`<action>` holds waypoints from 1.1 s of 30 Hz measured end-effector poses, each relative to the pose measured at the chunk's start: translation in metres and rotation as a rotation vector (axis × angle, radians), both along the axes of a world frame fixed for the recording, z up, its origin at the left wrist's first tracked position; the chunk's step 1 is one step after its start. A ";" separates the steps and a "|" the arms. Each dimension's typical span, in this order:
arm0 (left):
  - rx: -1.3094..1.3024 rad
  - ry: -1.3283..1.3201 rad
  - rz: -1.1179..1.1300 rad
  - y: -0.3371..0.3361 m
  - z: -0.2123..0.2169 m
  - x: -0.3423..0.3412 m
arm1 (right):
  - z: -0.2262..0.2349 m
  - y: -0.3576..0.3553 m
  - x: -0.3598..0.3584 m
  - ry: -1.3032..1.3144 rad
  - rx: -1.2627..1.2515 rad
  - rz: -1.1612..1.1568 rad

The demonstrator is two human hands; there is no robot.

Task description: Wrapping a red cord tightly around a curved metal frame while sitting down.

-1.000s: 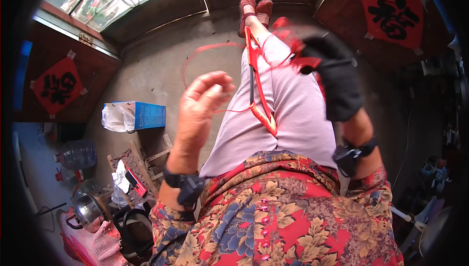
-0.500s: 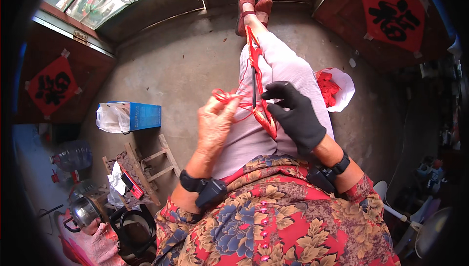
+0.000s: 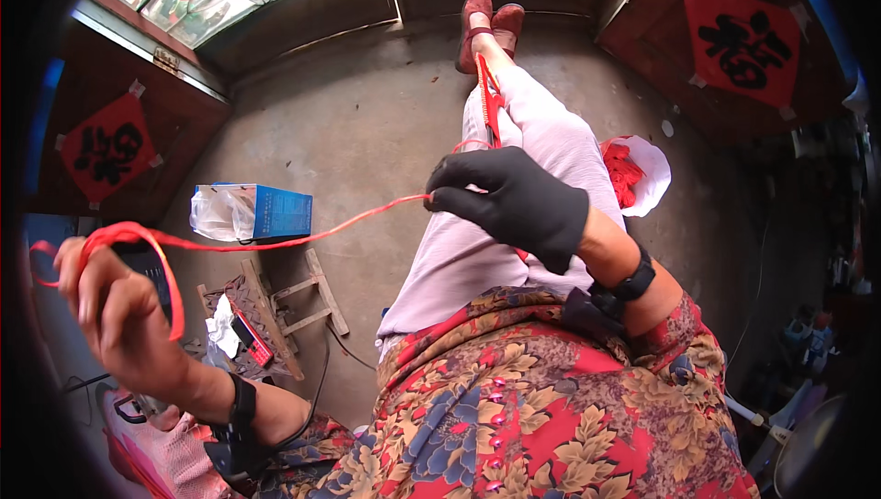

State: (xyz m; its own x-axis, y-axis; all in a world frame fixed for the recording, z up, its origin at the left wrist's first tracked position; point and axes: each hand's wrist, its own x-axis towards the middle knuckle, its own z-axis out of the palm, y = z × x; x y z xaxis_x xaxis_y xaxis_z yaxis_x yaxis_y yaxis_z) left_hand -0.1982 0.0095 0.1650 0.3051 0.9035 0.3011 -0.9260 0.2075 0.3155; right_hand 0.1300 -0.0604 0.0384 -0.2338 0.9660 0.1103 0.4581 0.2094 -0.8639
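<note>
A thin red cord (image 3: 312, 238) runs nearly straight between my two hands, rising slightly toward the right. Out at the far left, my bare left hand (image 3: 115, 311) is closed on one end, with loops of cord around its fingers and a loose length hanging below. Over my lap, my right hand (image 3: 514, 205), in a black glove, pinches the other part between thumb and fingers. A long red piece with a light stitched-looking edge (image 3: 489, 100) lies along my legs. Its middle is hidden under the gloved hand, and a bit of red shows below that hand.
To the right of my legs stands a white bag (image 3: 653, 182) with red material inside. On the left floor are a blue box (image 3: 284, 213) holding a clear plastic bag, and a small wooden stool (image 3: 312, 302). A red phone-like device (image 3: 252, 340) lies near the stool.
My left hand has swung far out to the left, drawing the bunched cord into a long line. My right hand has moved left over the red piece and now pinches the cord.
</note>
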 end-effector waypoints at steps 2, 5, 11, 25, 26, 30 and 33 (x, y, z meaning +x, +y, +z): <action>-0.021 0.252 -0.040 0.011 -0.029 0.009 | 0.013 -0.004 0.001 0.373 -0.324 -0.008; -0.062 0.900 0.051 -0.005 -0.087 0.081 | 0.033 -0.011 -0.001 0.220 -0.406 -0.011; -0.193 0.817 -0.568 -0.039 -0.127 0.134 | 0.032 0.004 0.001 0.026 -0.023 -0.023; -0.201 0.958 -0.353 -0.023 -0.162 0.139 | 0.009 -0.042 0.029 0.865 -0.557 -0.297; -0.092 1.096 -0.347 -0.031 -0.172 0.149 | 0.013 -0.048 0.026 0.879 -0.577 -0.317; 0.211 1.245 -0.175 -0.054 -0.185 0.186 | 0.022 -0.060 0.016 0.967 -0.571 -0.412; 0.234 1.434 -0.006 -0.058 -0.191 0.188 | 0.017 -0.067 0.014 0.880 -0.474 -0.357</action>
State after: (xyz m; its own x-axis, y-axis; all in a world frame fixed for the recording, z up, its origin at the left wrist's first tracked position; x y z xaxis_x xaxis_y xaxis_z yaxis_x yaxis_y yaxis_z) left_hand -0.0101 -0.0483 -0.0263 0.4678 0.8753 -0.1223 0.2085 0.0251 0.9777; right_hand 0.1439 -0.1277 0.0550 0.0510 0.9516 -0.3030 -0.3996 -0.2586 -0.8795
